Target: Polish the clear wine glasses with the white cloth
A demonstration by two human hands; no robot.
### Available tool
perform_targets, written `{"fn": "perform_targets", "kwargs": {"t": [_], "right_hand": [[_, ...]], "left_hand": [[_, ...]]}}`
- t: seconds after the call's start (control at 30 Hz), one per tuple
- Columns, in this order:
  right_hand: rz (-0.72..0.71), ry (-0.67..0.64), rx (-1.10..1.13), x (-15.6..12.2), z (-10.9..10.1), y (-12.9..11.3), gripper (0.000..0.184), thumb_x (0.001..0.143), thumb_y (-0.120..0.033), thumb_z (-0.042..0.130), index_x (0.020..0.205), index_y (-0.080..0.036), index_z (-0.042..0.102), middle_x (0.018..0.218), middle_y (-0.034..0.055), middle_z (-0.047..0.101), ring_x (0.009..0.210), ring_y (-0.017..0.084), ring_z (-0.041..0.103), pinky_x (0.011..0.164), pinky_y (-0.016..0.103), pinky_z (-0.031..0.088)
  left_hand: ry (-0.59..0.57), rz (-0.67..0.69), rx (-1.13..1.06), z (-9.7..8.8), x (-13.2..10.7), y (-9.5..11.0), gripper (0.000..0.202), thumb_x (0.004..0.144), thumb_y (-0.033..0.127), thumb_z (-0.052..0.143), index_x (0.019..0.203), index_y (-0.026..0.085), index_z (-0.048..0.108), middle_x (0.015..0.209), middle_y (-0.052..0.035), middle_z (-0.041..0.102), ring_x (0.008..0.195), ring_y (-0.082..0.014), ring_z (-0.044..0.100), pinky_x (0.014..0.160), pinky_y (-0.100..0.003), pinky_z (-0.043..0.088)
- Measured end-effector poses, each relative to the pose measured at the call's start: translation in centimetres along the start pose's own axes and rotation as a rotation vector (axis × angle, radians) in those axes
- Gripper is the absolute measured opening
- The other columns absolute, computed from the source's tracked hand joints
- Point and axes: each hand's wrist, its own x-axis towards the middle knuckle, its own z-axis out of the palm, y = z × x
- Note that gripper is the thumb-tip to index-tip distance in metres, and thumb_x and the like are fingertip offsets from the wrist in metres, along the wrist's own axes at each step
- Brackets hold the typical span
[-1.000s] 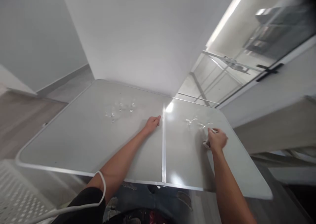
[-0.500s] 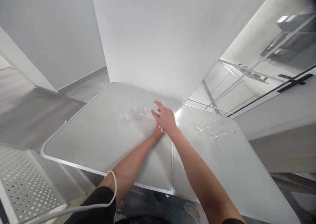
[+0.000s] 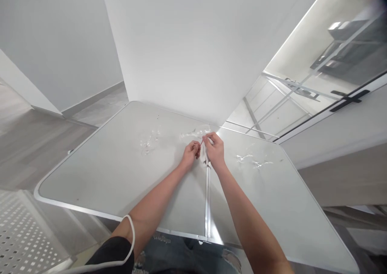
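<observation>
Over the table's centre seam, my two hands are close together. My right hand is closed in a pinch on a limp white cloth-like piece that hangs below its fingertips. Just left of it, my left hand has its fingers curled together; whatever they hold is too small to make out. A clear, shiny see-through piece lies just beyond the hands. Another clear piece rests farther left on the table.
Two more clear pieces lie on the right half of the pale folding table, which has a metal rim. A white wall rises at its far edge. A white cable loops round my left arm.
My hands have come apart from their crossed position and now sit side by side. The white piece now shows hanging from my right hand. The view has shifted slightly.
</observation>
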Motion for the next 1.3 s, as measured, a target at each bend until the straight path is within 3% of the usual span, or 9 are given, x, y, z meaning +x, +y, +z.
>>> {"fn": "perform_targets", "kwargs": {"t": [0.2,0.4,0.5,0.6,0.77,0.87,0.97,1.17,1.3], "right_hand": [[0.200,0.007,0.289,-4.1,-4.8,3.0,0.028,0.089,-0.049,0.062,0.085,-0.023,0.056,0.076,-0.0010,0.061,0.066,0.015,0.052,0.065,0.027,0.043],[0.146,-0.210,0.329,-4.3,-8.1,4.9,0.031,0.082,-0.050,0.069,0.077,-0.021,0.059,0.072,-0.0006,0.056,0.067,0.015,0.051,0.065,0.028,0.043],[0.150,-0.221,0.387,-4.3,-8.3,5.2,0.027,0.081,-0.044,0.073,0.091,-0.021,0.065,0.076,-0.0017,0.057,0.067,0.013,0.051,0.065,0.026,0.042],[0.260,-0.003,0.645,-4.5,-7.6,5.3,0.042,0.085,-0.047,0.067,0.121,-0.027,0.058,0.080,-0.0038,0.057,0.061,0.012,0.050,0.058,0.026,0.043],[0.355,0.156,0.832,-4.9,-6.0,4.9,0.043,0.077,-0.038,0.069,0.117,-0.029,0.055,0.077,-0.0044,0.056,0.064,0.014,0.055,0.060,0.027,0.048],[0.372,0.120,0.871,-5.1,-5.1,4.3,0.041,0.078,-0.035,0.067,0.116,-0.029,0.053,0.072,-0.0052,0.053,0.062,0.015,0.054,0.058,0.026,0.047],[0.390,0.059,0.910,-5.0,-4.9,3.8,0.039,0.079,-0.034,0.065,0.116,-0.028,0.054,0.071,-0.0045,0.054,0.060,0.015,0.053,0.056,0.026,0.046],[0.491,-0.157,0.896,-4.8,-5.9,3.8,0.039,0.083,-0.053,0.058,0.103,-0.021,0.065,0.083,0.0038,0.069,0.074,0.020,0.063,0.066,0.032,0.053],[0.591,-0.335,0.684,-5.0,-6.5,4.7,0.040,0.068,-0.049,0.081,0.092,-0.019,0.071,0.078,0.0025,0.072,0.071,0.019,0.064,0.063,0.030,0.052]], "left_hand": [[-0.161,-0.094,-0.187,0.0,-0.4,1.8,0.041,0.068,0.016,0.073,0.108,0.017,0.065,0.098,-0.0062,0.070,0.068,-0.0119,0.061,0.061,-0.025,0.047],[-0.532,-0.544,-0.234,-0.8,-1.1,3.3,0.054,0.085,0.054,0.067,0.116,0.010,0.067,0.085,-0.0123,0.071,0.068,-0.0207,0.069,0.076,-0.042,0.058],[-0.655,-0.566,-0.085,-0.5,-1.6,3.4,0.057,0.075,0.046,0.083,0.118,0.013,0.065,0.077,-0.0050,0.066,0.057,-0.0141,0.063,0.071,-0.037,0.058],[-0.551,-0.440,-0.068,-0.1,-1.8,3.5,0.047,0.075,0.035,0.085,0.113,0.018,0.063,0.071,0.0042,0.056,0.048,-0.0048,0.049,0.063,-0.026,0.054],[-0.254,-0.250,0.016,0.6,-1.5,2.8,0.037,0.078,0.038,0.083,0.099,0.020,0.059,0.082,0.0048,0.061,0.040,0.0026,0.026,0.041,-0.016,0.032],[-0.262,-0.252,0.148,0.8,-1.6,2.2,0.050,0.071,0.042,0.087,0.107,0.018,0.063,0.075,0.0042,0.063,0.038,0.0001,0.032,0.041,-0.019,0.035],[-0.283,-0.243,0.216,0.8,-1.7,1.8,0.046,0.067,0.040,0.090,0.096,0.015,0.065,0.054,0.0079,0.053,0.037,-0.0031,0.036,0.042,-0.020,0.037],[-0.087,-0.124,0.073,-0.2,-1.1,2.4,0.035,0.069,0.035,0.083,0.091,0.017,0.064,0.044,0.0116,0.045,0.033,-0.0024,0.028,0.040,-0.018,0.034],[-0.085,-0.147,0.045,-0.9,-0.9,2.9,0.027,0.072,0.032,0.078,0.089,0.018,0.063,0.039,0.0127,0.036,0.033,-0.0041,0.027,0.039,-0.017,0.031]]}}
